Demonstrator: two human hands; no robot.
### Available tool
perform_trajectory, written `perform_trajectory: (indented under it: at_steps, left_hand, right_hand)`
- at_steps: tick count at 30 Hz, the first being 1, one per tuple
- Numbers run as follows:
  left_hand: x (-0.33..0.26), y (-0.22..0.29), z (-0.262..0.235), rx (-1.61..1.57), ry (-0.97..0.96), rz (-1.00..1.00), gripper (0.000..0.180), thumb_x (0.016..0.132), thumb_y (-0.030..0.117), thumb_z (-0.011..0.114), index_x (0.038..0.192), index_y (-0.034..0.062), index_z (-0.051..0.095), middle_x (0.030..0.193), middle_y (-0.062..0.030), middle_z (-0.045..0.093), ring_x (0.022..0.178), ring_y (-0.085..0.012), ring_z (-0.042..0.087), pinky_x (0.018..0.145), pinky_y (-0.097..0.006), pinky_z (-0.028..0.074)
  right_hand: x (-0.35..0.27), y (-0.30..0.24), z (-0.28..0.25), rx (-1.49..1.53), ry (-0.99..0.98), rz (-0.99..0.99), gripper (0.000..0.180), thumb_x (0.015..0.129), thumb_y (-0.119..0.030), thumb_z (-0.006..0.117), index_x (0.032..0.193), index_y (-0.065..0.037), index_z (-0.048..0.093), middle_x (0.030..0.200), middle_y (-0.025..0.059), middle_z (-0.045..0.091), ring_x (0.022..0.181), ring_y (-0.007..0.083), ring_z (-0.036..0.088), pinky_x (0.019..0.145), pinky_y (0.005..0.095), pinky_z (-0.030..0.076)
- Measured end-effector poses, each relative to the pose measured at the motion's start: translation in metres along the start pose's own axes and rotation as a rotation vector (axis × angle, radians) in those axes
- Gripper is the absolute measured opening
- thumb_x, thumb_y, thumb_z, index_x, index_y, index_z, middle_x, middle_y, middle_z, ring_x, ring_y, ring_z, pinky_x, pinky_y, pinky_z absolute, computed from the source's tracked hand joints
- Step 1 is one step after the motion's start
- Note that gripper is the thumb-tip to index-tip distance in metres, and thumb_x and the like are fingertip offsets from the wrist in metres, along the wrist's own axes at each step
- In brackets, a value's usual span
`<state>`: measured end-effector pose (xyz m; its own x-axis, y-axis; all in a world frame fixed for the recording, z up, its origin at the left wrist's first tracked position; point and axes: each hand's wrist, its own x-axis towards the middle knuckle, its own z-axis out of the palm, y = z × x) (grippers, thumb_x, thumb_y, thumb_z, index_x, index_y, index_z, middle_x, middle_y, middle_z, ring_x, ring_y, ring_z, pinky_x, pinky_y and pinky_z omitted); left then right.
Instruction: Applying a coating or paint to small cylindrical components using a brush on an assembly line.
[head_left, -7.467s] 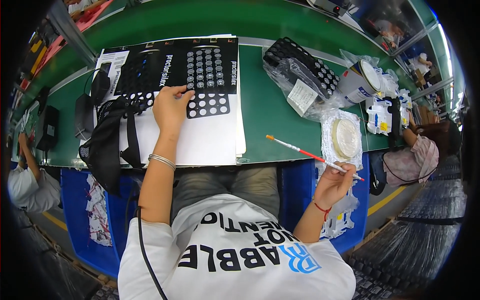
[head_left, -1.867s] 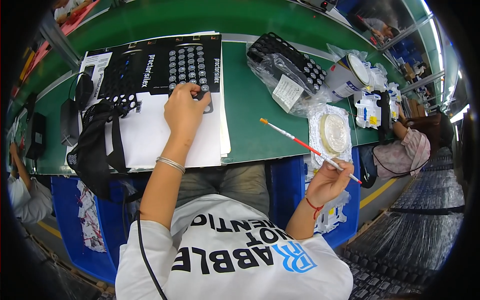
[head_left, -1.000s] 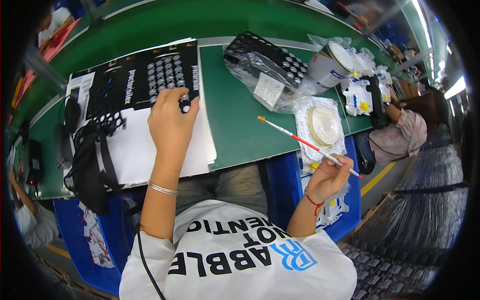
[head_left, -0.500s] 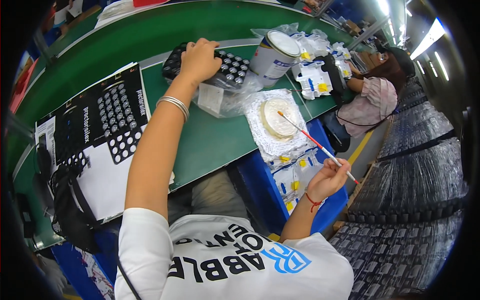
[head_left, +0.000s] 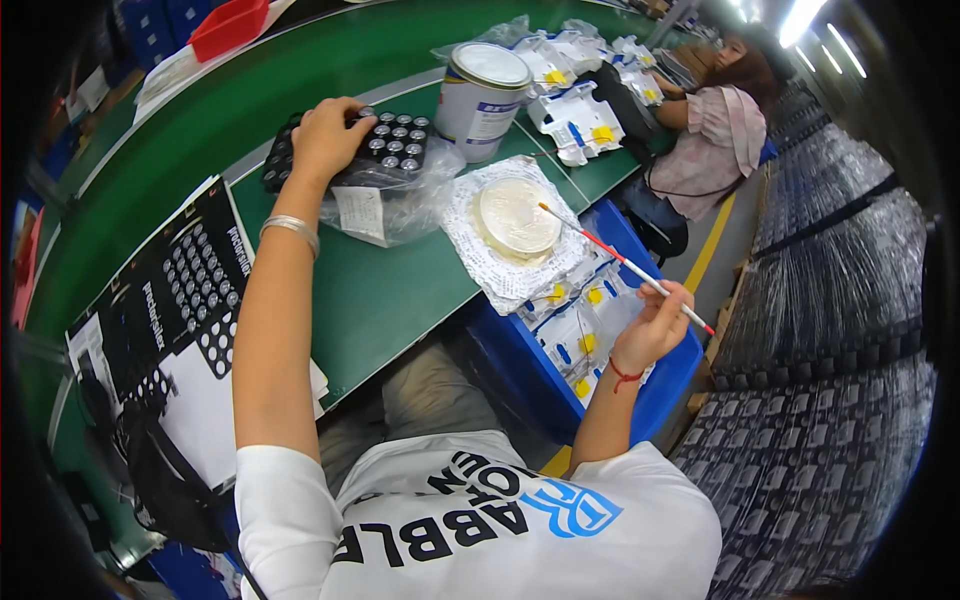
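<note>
Grasping the paintbrush [head_left: 628, 264] by its handle, the right hand [head_left: 655, 325] holds the bristles out toward the pale round dish [head_left: 518, 215], while the left hand [head_left: 328, 140] bends its fingers at the silver-topped round pieces [head_left: 391, 161], though whether one is pinched I cannot tell. The step appears to be taking a piece from the black tray [head_left: 280, 157], which seems to call for a straight, gentle lift. Glossy and closely rowed, the pieces fill the tray's right part, on the green table [head_left: 380, 330] beside the paint tin [head_left: 485, 100].
</note>
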<state>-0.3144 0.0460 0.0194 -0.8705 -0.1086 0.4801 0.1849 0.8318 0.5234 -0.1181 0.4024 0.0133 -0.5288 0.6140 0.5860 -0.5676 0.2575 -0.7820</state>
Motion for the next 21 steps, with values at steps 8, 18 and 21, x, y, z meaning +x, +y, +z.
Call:
perform_trajectory:
  at_steps: [8, 18, 21]
  left_hand:
    - [-0.035, 0.041, -0.066, -0.493, 0.151, -0.026, 0.024, 0.07, 0.009, 0.067, 0.092, 0.001, 0.062, 0.08, -0.0033, 0.063, 0.071, -0.0082, 0.057, 0.069, -0.021, 0.046]
    - [-0.183, 0.061, -0.128, -0.683, -0.042, -0.242, 0.024, 0.065, 0.0, 0.068, 0.088, -0.0022, 0.061, 0.079, -0.0031, 0.055, 0.071, -0.0097, 0.051, 0.072, -0.022, 0.042]
    - [-0.228, 0.043, -0.128, -0.941, -0.08, -0.488, 0.02, 0.065, -0.004, 0.068, 0.084, -0.0032, 0.061, 0.075, -0.002, 0.056, 0.068, -0.0075, 0.05, 0.064, -0.019, 0.041]
  right_hand:
    - [0.003, 0.001, 0.002, -0.37, -0.147, -0.135, 0.023, 0.09, -0.021, 0.044, 0.081, -0.002, 0.055, 0.07, 0.0061, 0.056, 0.065, 0.0109, 0.054, 0.062, 0.0224, 0.044]
    - [0.001, 0.0, 0.01, -0.246, -0.077, -0.153, 0.022, 0.091, -0.017, 0.041, 0.078, -0.002, 0.052, 0.066, 0.0052, 0.051, 0.061, 0.0097, 0.05, 0.058, 0.0214, 0.04]
    - [-0.001, -0.005, 0.011, -0.17, -0.012, -0.123, 0.027, 0.092, -0.022, 0.04, 0.079, -0.001, 0.05, 0.069, 0.0055, 0.05, 0.061, 0.0104, 0.049, 0.057, 0.0213, 0.04]
